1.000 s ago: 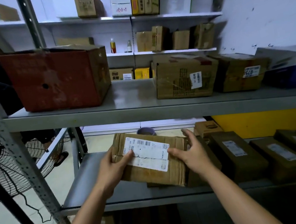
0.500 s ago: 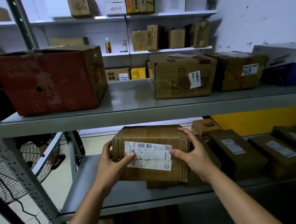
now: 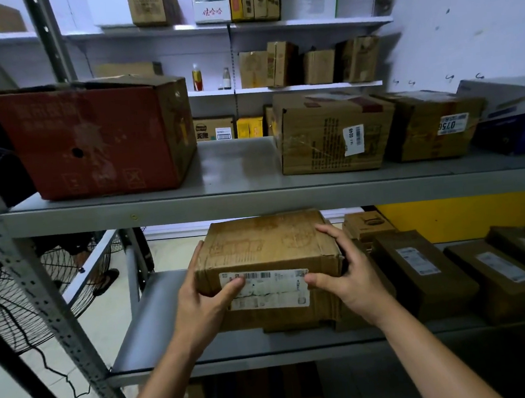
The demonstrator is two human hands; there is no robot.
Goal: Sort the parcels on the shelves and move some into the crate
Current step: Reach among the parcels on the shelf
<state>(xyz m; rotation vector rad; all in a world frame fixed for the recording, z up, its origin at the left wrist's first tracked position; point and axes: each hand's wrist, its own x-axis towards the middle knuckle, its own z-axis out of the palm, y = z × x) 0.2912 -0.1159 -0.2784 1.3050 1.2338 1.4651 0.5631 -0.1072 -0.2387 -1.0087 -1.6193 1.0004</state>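
A standing fan (image 3: 15, 306) is at the far left, outside the grey metal rack. A large red carton (image 3: 89, 141) sits at the left of the upper shelf (image 3: 238, 165). Below it, the left hand (image 3: 201, 307) grips the left end of a worn brown cardboard parcel (image 3: 269, 249), with the thumb pressed on the front face and the fingers wrapped round the side. The parcel is level over the lower shelf (image 3: 157, 321), its white shipping label (image 3: 265, 290) facing the camera; I cannot tell whether it rests on the shelf. The right hand (image 3: 352, 283) clasps the right end, thumb on the front and fingers curled over the top corner. Just to the right, a row of labelled brown parcels (image 3: 422, 273) lies on the same shelf. Above these stand two labelled cartons (image 3: 331, 131) and a blue-and-white box (image 3: 512, 113).
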